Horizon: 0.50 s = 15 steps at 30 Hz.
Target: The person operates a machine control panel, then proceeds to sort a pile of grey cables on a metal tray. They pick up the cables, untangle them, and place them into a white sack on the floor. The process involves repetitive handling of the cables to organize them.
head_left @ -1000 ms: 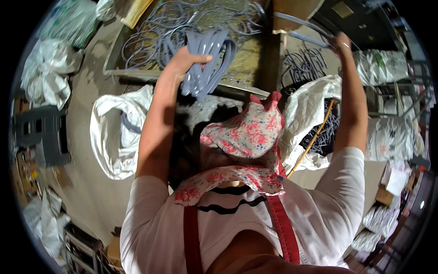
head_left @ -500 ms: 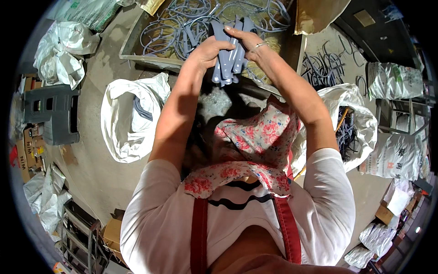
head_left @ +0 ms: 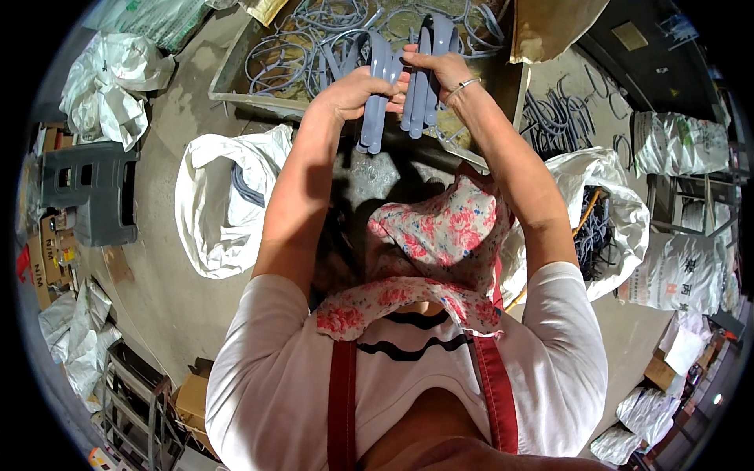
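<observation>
Above the near edge of a shallow tray [head_left: 259, 104], my left hand [head_left: 355, 93] is closed around a bunch of grey curved plastic strips [head_left: 375, 118]. Beside it my right hand [head_left: 444, 71] grips a second bunch of strips [head_left: 418, 102], a narrow gap apart from the first. Both bunches hang with their ends toward me, and their upper parts bend over away from me. Some fingers of each hand are hidden behind the strips. Many loops of similar grey strip [head_left: 283, 67] lie tangled in the tray.
To my left stands an open white woven sack [head_left: 196, 212] with a few grey strips inside. Another sack [head_left: 628, 220] at my right holds dark strips. More loops [head_left: 558, 118] lie on the floor right of the tray. A grey plastic stool [head_left: 94, 192] is far left.
The single cluster of strips held between both hands is now split into two bunches, one in each hand. The right hand has shifted slightly right.
</observation>
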Available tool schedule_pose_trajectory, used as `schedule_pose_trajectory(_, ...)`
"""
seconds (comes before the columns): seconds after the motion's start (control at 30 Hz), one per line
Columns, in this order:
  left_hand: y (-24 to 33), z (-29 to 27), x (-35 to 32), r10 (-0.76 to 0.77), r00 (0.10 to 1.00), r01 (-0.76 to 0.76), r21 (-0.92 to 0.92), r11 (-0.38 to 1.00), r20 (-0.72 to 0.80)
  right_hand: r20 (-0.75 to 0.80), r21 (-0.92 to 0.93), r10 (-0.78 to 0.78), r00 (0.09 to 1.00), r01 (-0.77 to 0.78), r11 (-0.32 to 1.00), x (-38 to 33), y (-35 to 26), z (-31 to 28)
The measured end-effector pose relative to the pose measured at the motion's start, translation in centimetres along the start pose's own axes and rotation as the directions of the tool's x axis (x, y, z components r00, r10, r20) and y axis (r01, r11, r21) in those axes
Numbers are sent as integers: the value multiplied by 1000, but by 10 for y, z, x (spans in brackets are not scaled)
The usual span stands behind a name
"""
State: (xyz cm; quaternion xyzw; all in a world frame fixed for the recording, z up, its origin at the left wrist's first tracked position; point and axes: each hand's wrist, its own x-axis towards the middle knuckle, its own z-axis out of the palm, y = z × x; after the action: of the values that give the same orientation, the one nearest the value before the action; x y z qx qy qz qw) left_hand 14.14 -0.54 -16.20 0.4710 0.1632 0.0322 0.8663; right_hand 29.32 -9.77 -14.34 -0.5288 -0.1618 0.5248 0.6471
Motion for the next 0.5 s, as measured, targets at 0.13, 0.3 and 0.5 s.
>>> schedule_pose_trajectory(0.13, 2, 0, 2, 13, 993, -7, -53, 999, 113, -172, 22, 34, 985, -31, 999, 2, -1, -7)
schedule_pose_trajectory(0.3, 6, -2, 1, 8, 997, 3, -146, 989, 76, -243, 102, -84, 967, 111, 989, -5, -7, -52)
schedule_pose_trajectory(0.5, 9, -11, 3, 91, 995, -66, -466, 883, 30, -280, 44, -123, 952, 140, 989, -40, -44, -116)
